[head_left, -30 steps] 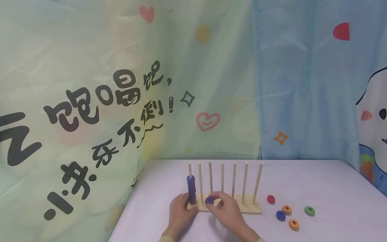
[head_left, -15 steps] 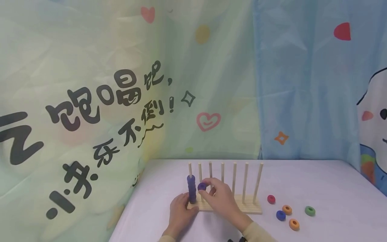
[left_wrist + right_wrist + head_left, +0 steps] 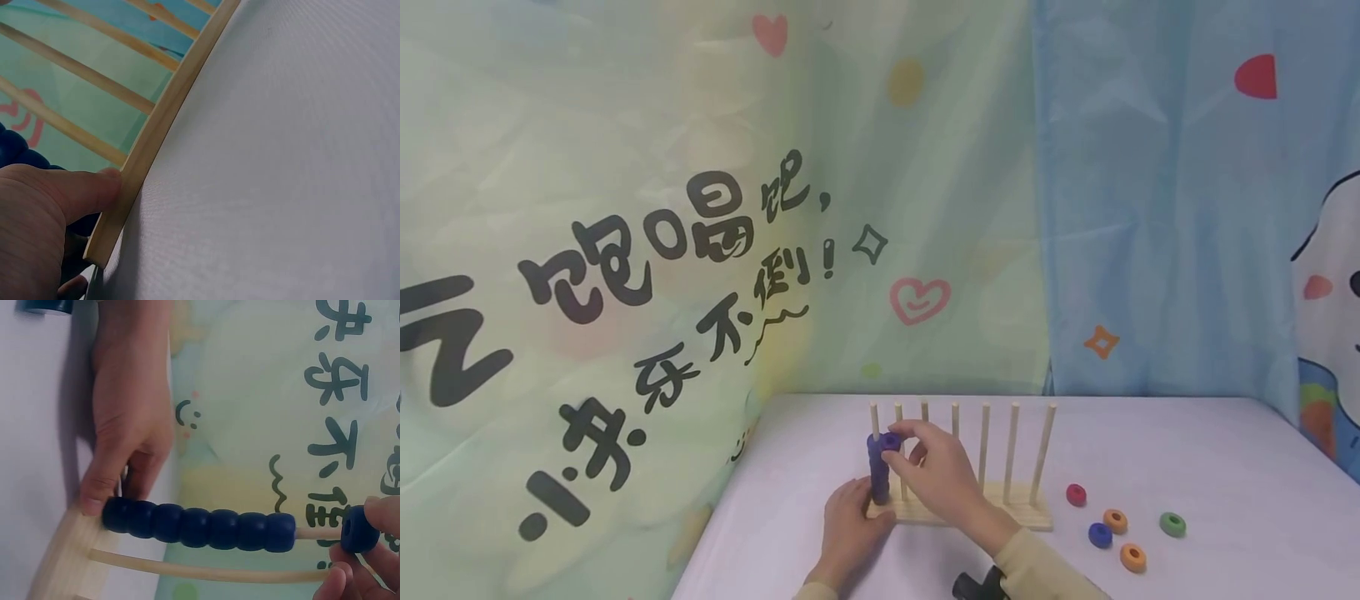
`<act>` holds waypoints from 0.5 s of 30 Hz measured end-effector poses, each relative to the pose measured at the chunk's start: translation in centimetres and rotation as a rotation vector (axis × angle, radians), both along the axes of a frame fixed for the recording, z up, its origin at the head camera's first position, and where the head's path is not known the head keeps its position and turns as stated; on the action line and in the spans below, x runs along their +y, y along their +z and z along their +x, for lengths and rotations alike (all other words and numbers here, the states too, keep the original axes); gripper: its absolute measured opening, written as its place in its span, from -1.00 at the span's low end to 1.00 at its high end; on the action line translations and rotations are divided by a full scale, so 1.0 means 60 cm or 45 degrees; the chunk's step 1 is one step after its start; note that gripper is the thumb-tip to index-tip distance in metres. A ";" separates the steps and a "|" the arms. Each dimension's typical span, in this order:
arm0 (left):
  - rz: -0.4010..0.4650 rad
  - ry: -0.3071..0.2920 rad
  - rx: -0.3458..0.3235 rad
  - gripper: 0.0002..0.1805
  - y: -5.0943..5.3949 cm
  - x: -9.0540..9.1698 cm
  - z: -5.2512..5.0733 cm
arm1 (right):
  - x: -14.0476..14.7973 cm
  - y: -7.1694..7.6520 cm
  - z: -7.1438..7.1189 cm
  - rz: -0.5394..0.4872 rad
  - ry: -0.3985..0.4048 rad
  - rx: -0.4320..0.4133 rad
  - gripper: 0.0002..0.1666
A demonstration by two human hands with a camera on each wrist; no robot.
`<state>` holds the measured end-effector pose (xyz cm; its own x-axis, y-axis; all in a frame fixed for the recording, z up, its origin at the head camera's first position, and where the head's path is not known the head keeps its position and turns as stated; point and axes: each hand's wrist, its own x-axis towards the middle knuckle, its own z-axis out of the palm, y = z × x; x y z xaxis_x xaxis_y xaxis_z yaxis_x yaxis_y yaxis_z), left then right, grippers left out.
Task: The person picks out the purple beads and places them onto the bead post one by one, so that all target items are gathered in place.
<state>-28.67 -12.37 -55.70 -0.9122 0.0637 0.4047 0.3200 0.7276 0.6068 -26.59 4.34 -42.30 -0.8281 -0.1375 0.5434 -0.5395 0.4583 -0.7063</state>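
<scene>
A wooden peg stand (image 3: 1030, 518) carries a row of upright pegs. On its leftmost peg sits a stack of blue beads (image 3: 200, 527), with bare wood showing above. My left hand (image 3: 853, 518) grips the stand's left end; in the left wrist view the thumb (image 3: 94, 190) presses on the base's front edge. Between thumb and fingertips my right hand (image 3: 942, 475) pinches one blue bead (image 3: 361, 529), raised near the stack's top, just right of that peg in the head view. In the right wrist view this bead overlaps the peg's upper part; whether it touches the peg I cannot tell.
To the stand's right lie loose beads: a red bead (image 3: 1076, 495), a blue bead (image 3: 1101, 535), a green bead (image 3: 1172, 524) and two orange ones. A black object (image 3: 977, 586) shows under my right forearm. A printed curtain (image 3: 970, 208) hangs behind the table (image 3: 1217, 450).
My right hand has lifted the pinched blue bead from low over the base, up and to the left, to near the top of the stack. My left hand has stayed at the stand's end.
</scene>
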 end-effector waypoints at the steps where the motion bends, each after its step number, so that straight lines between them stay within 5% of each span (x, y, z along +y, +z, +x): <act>1: 0.001 0.003 -0.005 -0.41 0.000 0.000 0.001 | -0.001 0.002 0.000 0.004 -0.004 0.005 -0.61; 15: 0.008 0.016 -0.027 -0.44 0.001 0.000 0.002 | 0.007 0.043 -0.023 0.018 0.035 0.196 -0.62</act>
<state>-28.54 -12.39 -55.65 -0.9212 0.0499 0.3859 0.2981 0.7278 0.6176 -27.99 4.79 -39.72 -0.7310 -0.1670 0.6616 -0.6533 0.4512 -0.6079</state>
